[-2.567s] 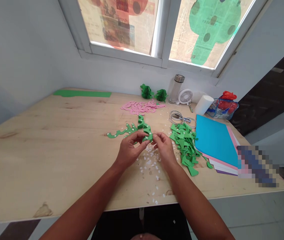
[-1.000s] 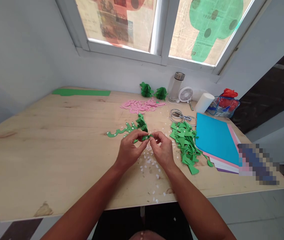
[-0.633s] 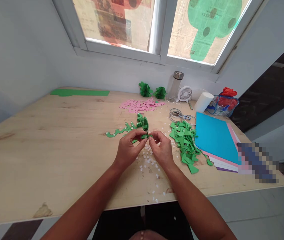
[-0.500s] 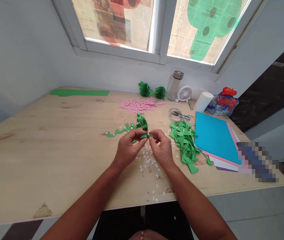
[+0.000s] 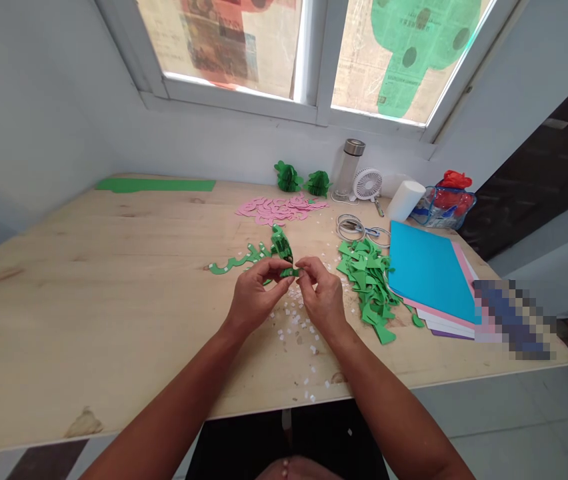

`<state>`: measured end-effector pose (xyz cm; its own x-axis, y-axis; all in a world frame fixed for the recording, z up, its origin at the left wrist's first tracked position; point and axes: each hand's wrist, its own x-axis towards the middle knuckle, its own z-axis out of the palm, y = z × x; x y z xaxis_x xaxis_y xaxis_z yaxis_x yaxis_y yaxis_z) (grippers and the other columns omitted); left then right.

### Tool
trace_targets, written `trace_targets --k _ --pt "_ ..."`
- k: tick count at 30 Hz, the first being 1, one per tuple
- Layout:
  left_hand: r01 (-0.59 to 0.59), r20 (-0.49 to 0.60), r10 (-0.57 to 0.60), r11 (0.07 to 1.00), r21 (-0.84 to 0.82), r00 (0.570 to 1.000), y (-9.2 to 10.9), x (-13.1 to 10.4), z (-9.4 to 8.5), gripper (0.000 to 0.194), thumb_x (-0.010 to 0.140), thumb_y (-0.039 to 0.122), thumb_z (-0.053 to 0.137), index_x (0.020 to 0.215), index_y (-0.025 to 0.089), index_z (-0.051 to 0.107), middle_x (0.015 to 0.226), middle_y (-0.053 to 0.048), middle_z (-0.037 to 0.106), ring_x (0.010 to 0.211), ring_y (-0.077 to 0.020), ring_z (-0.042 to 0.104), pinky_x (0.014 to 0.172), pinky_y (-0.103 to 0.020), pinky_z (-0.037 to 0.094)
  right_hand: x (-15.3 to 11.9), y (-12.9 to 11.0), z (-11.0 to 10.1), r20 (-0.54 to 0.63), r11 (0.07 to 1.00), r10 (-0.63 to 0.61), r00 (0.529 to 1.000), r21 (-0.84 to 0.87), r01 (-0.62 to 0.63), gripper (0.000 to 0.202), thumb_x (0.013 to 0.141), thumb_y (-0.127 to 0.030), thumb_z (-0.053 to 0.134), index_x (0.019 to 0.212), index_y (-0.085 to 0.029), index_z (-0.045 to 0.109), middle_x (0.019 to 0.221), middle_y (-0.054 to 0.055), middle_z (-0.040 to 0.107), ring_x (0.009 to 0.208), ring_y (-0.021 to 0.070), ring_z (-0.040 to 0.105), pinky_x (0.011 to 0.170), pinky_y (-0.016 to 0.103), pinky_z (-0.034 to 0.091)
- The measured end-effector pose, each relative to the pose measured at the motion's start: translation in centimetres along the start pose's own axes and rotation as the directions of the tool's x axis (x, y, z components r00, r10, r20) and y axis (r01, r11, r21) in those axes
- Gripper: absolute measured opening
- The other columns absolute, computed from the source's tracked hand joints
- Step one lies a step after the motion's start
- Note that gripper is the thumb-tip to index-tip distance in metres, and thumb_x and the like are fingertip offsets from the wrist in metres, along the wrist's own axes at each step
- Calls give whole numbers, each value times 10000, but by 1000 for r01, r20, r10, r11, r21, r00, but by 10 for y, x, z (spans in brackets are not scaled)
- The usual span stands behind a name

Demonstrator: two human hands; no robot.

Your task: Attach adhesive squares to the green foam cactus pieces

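Observation:
Between my hands is a layered green paper cutout (image 5: 281,244), its stacked folds standing up above my fingers. My left hand (image 5: 255,293) pinches its lower end between thumb and fingers. My right hand (image 5: 321,291) is closed, thumb and forefinger pinching the right side of the same end. Just behind my left hand lies a curvy green paper strip (image 5: 224,268) dotted with small white squares. Many white paper bits (image 5: 291,323) are scattered on the table below my hands. My fingertips hide part of the cutout.
Green paper scraps (image 5: 371,287) lie to the right, beside coloured sheets (image 5: 429,267). Pink cutouts (image 5: 279,209), two finished-looking green paper shapes (image 5: 288,177), a bottle (image 5: 349,170), a small fan (image 5: 367,184), a white roll (image 5: 407,201) and tape rings with scissors (image 5: 351,228) stand farther back.
Both hands keep their pinch on the green paper cutout in nearly the same place. My right fingertips have shifted slightly. The whole view has moved a little.

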<state>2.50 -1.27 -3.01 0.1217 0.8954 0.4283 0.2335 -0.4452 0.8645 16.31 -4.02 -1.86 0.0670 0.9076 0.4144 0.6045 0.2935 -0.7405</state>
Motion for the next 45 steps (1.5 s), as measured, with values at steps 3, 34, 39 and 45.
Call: trace_targets --k 3,34,39,45 --pt "-3 -3 3 1000 -4 1000 0 0 0 201 715 322 682 858 183 653 788 -34 675 688 -166 647 682 -302 544 0 1 0 4 999 -19 1000 -27 20 203 877 -211 398 943 -248 586 780 7 666 648 165 614 645 249 447" --pt "-26 -17 26 999 47 1000 4 -1 0 164 731 277 642 872 193 660 799 -24 666 685 -156 650 674 -278 540 3 1 0 54 1000 -21 998 19 20 134 853 -296 503 856 -218 612 827 20 689 750 163 649 710 281 473" --pt "-29 -5 29 998 59 1000 4 -1 0 169 733 283 641 873 192 662 806 -30 669 686 -159 651 673 -286 537 3 1 0 54 1000 -17 998 16 17 137 853 -293 493 854 -219 609 815 19 683 741 162 643 704 276 472" --pt "-24 -10 25 999 48 1000 3 -1 0 166 731 285 644 862 185 665 801 -31 671 671 -157 648 668 -284 534 3 -1 0 40 1000 -26 999 9 25 144 850 -282 485 855 -206 607 806 28 678 725 168 632 694 279 463"
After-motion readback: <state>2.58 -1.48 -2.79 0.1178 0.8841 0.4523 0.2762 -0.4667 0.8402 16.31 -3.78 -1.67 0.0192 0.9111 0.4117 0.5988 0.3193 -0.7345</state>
